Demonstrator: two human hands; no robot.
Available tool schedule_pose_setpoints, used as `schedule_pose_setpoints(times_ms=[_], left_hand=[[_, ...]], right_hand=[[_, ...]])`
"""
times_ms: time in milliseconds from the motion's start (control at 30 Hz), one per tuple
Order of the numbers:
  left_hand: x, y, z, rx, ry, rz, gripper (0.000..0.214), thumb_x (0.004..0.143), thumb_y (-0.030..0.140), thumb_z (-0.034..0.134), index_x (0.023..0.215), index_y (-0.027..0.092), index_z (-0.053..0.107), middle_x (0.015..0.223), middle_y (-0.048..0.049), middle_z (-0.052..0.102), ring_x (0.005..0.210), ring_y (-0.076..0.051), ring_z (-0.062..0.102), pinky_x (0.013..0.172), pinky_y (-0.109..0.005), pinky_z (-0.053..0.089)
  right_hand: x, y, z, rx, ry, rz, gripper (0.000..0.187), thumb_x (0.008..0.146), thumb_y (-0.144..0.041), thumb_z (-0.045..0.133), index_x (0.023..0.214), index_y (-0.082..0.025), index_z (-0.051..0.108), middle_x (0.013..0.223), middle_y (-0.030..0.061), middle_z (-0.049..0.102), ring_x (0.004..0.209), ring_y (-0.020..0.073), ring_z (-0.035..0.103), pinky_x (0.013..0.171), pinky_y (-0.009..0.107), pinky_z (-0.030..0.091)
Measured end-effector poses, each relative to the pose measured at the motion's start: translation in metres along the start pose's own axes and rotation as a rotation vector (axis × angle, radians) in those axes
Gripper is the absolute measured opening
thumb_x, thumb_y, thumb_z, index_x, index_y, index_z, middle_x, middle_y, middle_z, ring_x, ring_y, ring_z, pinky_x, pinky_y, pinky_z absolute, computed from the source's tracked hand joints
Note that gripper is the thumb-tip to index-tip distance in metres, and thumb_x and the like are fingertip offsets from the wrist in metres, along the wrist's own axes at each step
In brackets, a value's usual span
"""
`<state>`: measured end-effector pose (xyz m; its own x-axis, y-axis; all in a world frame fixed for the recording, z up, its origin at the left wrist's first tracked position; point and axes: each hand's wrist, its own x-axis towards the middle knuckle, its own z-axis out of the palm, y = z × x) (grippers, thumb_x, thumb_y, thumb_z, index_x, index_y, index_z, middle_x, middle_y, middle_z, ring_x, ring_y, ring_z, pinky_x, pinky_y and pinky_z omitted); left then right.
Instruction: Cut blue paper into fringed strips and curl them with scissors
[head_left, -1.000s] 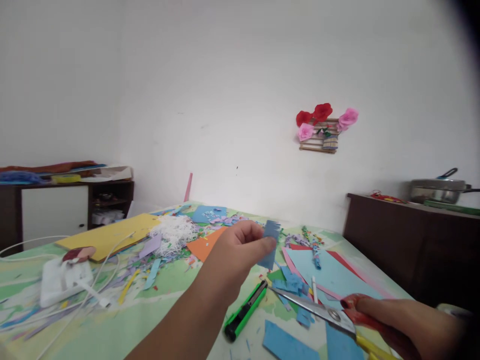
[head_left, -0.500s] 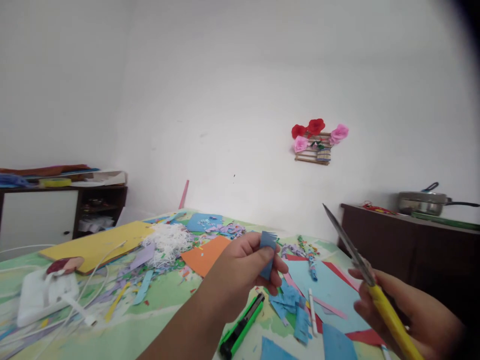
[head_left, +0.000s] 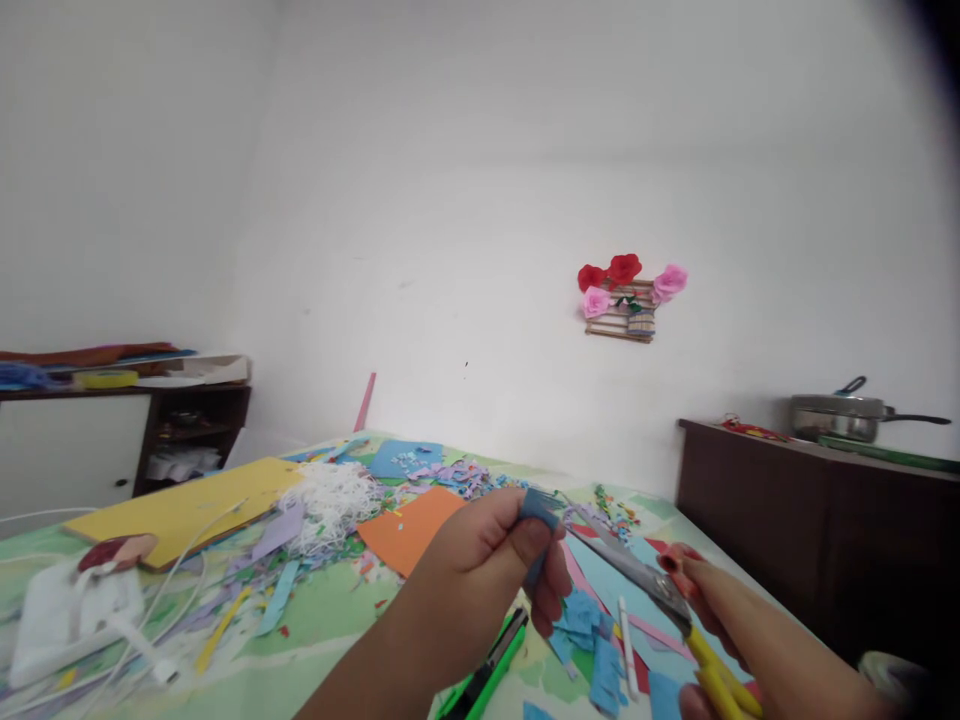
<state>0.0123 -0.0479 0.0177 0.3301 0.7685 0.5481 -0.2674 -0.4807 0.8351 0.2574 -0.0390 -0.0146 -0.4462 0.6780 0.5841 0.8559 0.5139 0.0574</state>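
Between the thumb and fingers of my left hand (head_left: 491,570) is a small folded piece of blue paper (head_left: 538,507), its top edge cut into a fringe. My right hand (head_left: 739,610) grips a pair of scissors (head_left: 646,578) with yellow handles. The blades are parted and point left, their tips close to the fringed edge; whether they touch it I cannot tell. Below my left hand lies a green utility knife (head_left: 491,670). Cut blue paper pieces (head_left: 592,640) are scattered to its right, beside a white pen-like stick (head_left: 627,645).
The table bears orange paper (head_left: 409,530), a yellow sheet (head_left: 202,510), a heap of white paper shreds (head_left: 334,505) and many scraps. A white power strip with cables (head_left: 82,610) sits at the left. A dark cabinet (head_left: 750,500) with a pan (head_left: 836,415) stands at the right.
The scissors have swung from upright at the right to pointing left, close to the blue paper. My right hand moved left with them. The view has tilted slightly upward.
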Motion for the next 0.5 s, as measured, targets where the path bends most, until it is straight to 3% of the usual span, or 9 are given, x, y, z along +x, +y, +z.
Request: schedule_pose_setpoints(times_ms=[100, 233, 500], left_hand=[[0.0, -0.001, 0.002, 0.051, 0.014, -0.067, 0.018, 0.08, 0.023, 0.041, 0.065, 0.015, 0.047, 0.055, 0.0022, 0.053, 0.042, -0.006, 0.049, 0.041, -0.018, 0.039], [0.0, -0.006, 0.005, 0.163, -0.004, -0.113, 0.023, 0.081, 0.027, 0.041, 0.062, 0.015, 0.046, 0.051, 0.0034, 0.05, 0.039, -0.006, 0.045, 0.041, -0.017, 0.036], [-0.006, -0.005, 0.007, 0.395, -0.062, -0.098, 0.028, 0.083, 0.024, 0.039, 0.057, 0.016, 0.048, 0.049, 0.0048, 0.045, 0.043, -0.006, 0.041, 0.043, -0.017, 0.031]], right_hand=[[-0.005, 0.009, 0.015, -0.005, -0.058, 0.001, 0.063, 0.068, -0.044, 0.053, 0.12, -0.012, 0.039, 0.123, 0.0193, 0.046, 0.109, 0.0352, 0.044, 0.079, 0.041, 0.047], [-0.008, 0.013, 0.025, 0.01, -0.06, -0.042, 0.067, 0.068, -0.047, 0.052, 0.123, -0.012, 0.037, 0.127, 0.0192, 0.042, 0.113, 0.0342, 0.04, 0.084, 0.041, 0.044], [-0.007, -0.003, 0.013, 0.051, -0.047, 0.004, 0.064, 0.061, -0.038, 0.059, 0.118, -0.014, 0.042, 0.121, 0.0188, 0.048, 0.106, 0.0337, 0.048, 0.082, 0.043, 0.044]])
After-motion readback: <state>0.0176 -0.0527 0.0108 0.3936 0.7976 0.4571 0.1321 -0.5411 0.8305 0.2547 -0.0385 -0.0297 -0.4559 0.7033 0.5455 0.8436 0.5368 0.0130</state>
